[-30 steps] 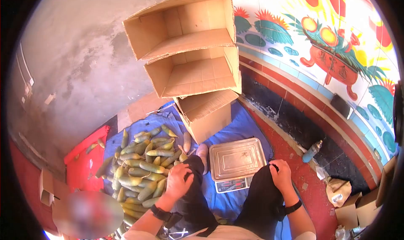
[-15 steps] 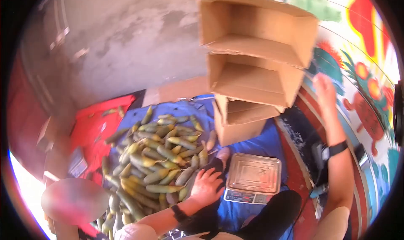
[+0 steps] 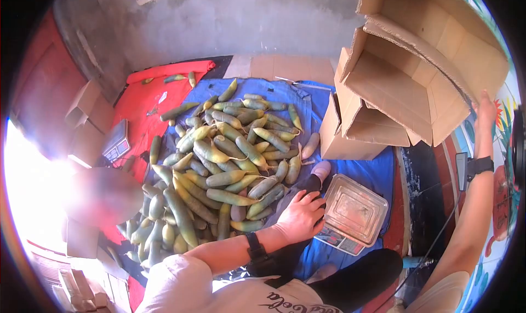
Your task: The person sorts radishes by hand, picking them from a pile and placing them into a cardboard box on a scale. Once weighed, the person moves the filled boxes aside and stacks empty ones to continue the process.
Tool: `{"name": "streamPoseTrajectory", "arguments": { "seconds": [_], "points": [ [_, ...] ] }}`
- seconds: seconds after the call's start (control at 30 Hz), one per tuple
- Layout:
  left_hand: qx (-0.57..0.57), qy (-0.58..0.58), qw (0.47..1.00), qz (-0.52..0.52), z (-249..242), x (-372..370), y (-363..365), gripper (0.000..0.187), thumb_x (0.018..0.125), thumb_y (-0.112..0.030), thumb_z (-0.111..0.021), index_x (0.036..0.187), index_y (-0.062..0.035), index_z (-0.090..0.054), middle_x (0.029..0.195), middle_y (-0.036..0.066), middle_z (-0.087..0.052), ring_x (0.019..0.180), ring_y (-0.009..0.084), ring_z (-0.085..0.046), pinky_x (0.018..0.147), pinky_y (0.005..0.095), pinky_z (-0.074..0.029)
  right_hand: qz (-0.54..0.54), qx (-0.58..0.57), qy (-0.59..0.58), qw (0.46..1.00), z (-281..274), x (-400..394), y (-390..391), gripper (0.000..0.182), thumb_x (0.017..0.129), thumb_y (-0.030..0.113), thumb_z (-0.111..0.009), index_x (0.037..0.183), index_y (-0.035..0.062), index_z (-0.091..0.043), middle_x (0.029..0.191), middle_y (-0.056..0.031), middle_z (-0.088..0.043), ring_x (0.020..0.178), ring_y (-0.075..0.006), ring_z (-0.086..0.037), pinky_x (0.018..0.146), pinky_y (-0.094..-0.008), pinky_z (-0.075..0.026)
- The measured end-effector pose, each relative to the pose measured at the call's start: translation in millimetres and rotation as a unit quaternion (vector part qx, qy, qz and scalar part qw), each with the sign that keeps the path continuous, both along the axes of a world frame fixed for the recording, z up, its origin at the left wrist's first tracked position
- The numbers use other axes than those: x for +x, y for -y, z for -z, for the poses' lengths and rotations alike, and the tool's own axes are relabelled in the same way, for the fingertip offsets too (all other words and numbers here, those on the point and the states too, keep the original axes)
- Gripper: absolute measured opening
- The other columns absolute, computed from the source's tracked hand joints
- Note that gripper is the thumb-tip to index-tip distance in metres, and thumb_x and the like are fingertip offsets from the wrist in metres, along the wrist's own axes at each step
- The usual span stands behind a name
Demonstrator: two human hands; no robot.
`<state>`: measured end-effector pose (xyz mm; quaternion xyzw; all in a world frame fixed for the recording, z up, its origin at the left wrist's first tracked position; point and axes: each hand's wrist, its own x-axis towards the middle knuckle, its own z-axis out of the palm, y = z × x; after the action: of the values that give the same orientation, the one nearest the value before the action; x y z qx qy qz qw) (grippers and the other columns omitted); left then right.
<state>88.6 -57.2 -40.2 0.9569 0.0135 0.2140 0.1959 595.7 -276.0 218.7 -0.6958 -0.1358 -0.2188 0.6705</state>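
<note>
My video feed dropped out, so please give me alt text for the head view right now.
The right hand reaches up to the side of a leaning stack of open cardboard boxes, while the left hand rests on the person's own dark-clad leg. Beside it, a large pile of green-yellow vegetables lies on a blue sheet, near a scale with a metal tray.

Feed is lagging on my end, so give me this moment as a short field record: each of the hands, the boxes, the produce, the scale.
left hand: resting open on the person's own dark-clad knee, beside the scale
right hand: raised, touching the stacked cardboard boxes
boxes: open, empty, tilted
produce: pile of green-yellow gourds on a blue tarp
scale: on the tarp, metal tray on top, empty
</note>
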Motion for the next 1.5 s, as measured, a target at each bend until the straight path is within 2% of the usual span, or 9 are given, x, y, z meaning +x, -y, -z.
{"name": "streamPoseTrajectory", "arguments": {
  "seconds": [0.3, 0.53, 0.7, 0.87, 1.03, 1.23, 1.3, 1.4, 1.5],
  "points": [
    [-0.002, 0.028, 1.000, -0.009, 2, 0, -3, 0.019, 0.071, -0.023, -0.066, 0.084, -0.0091, -0.065, 0.109, 0.006, -0.060, 0.113, 0.0260, -0.050, 0.098, 0.0451, -0.036, -0.049, 0.085, -0.023, 0.995, -8, -69, 121, 0.045, 0.090, 0.017, -0.058, 0.127, -0.0012, -0.040, 0.123, -0.0156, -0.052, 0.089, -0.0352, -0.065, 0.070, -0.0301, -0.056],
    [0.018, 0.026, 0.999, -0.017, 10, -2, -3, 0.018, 0.070, -0.021, -0.067, 0.084, -0.0105, -0.064, 0.113, 0.006, -0.058, 0.114, 0.0278, -0.048, 0.099, 0.0485, -0.034, -0.058, 0.077, -0.102, 0.990, 59, -174, 288, 0.044, 0.092, 0.019, -0.054, 0.129, -0.0010, -0.039, 0.123, -0.0170, -0.052, 0.099, -0.0317, -0.062, 0.078, -0.0325, -0.056],
    [0.030, 0.019, 0.999, -0.022, 7, -3, -3, 0.018, 0.070, -0.019, -0.066, 0.085, -0.0096, -0.063, 0.114, 0.006, -0.057, 0.117, 0.0284, -0.046, 0.100, 0.0494, -0.032, 0.083, 0.157, -0.098, 0.979, 87, -276, 353, 0.046, 0.091, 0.025, -0.056, 0.126, -0.0020, -0.044, 0.123, -0.0146, -0.053, 0.110, -0.0295, -0.056, 0.086, -0.0365, -0.052],
    [0.036, 0.032, 0.999, -0.020, 9, 0, 2, 0.018, 0.071, -0.018, -0.065, 0.085, -0.0078, -0.063, 0.112, 0.007, -0.058, 0.117, 0.0289, -0.046, 0.100, 0.0479, -0.032, 0.194, -0.003, -0.177, 0.965, 114, -341, 415, 0.056, 0.087, 0.036, -0.061, 0.128, 0.0019, -0.045, 0.122, -0.0114, -0.054, 0.106, -0.0255, -0.056, 0.086, -0.0356, -0.049],
    [0.042, 0.034, 0.998, -0.016, 7, 2, 7, 0.017, 0.071, -0.018, -0.065, 0.085, -0.0078, -0.063, 0.112, 0.008, -0.058, 0.117, 0.0295, -0.046, 0.100, 0.0475, -0.032, 0.255, -0.092, -0.194, 0.943, 131, -363, 393, 0.048, 0.087, 0.035, -0.060, 0.122, 0.0019, -0.051, 0.111, -0.0098, -0.059, 0.091, -0.0216, -0.061, 0.074, -0.0314, -0.050],
    [0.046, 0.035, 0.998, -0.019, 8, 2, 7, 0.016, 0.072, -0.019, -0.064, 0.085, -0.0080, -0.063, 0.112, 0.008, -0.058, 0.117, 0.0293, -0.045, 0.099, 0.0477, -0.032, 0.061, -0.168, -0.271, 0.946, 180, -339, 351, 0.040, 0.090, 0.026, -0.053, 0.119, -0.0009, -0.053, 0.103, -0.0106, -0.062, 0.090, -0.0195, -0.062, 0.071, -0.0302, -0.052],
    [0.045, 0.039, 0.998, -0.020, 9, 1, 6, 0.016, 0.072, -0.018, -0.064, 0.085, -0.0083, -0.063, 0.112, 0.008, -0.059, 0.117, 0.0290, -0.045, 0.099, 0.0474, -0.033, 0.028, -0.305, -0.247, 0.920, 208, -317, 352, 0.035, 0.091, 0.015, -0.051, 0.122, -0.0002, -0.052, 0.106, -0.0106, -0.063, 0.090, -0.0206, -0.062, 0.075, -0.0296, -0.049],
    [0.046, 0.041, 0.998, -0.027, 12, 1, 4, 0.016, 0.072, -0.018, -0.064, 0.085, -0.0084, -0.063, 0.112, 0.007, -0.059, 0.117, 0.0285, -0.046, 0.099, 0.0470, -0.033, -0.058, -0.269, -0.297, 0.914, 233, -307, 310, 0.036, 0.090, 0.020, -0.052, 0.122, 0.0042, -0.053, 0.106, -0.0087, -0.063, 0.088, -0.0205, -0.063, 0.070, -0.0313, -0.052],
    [0.040, 0.041, 0.998, -0.032, 12, -1, 1, 0.016, 0.072, -0.018, -0.064, 0.085, -0.0088, -0.063, 0.112, 0.006, -0.059, 0.117, 0.0280, -0.046, 0.099, 0.0468, -0.033, -0.032, -0.282, -0.373, 0.883, 228, -310, 257, 0.040, 0.088, 0.027, -0.054, 0.122, 0.0065, -0.054, 0.104, -0.0073, -0.063, 0.085, -0.0190, -0.063, 0.061, -0.0320, -0.054]
  ]
}}
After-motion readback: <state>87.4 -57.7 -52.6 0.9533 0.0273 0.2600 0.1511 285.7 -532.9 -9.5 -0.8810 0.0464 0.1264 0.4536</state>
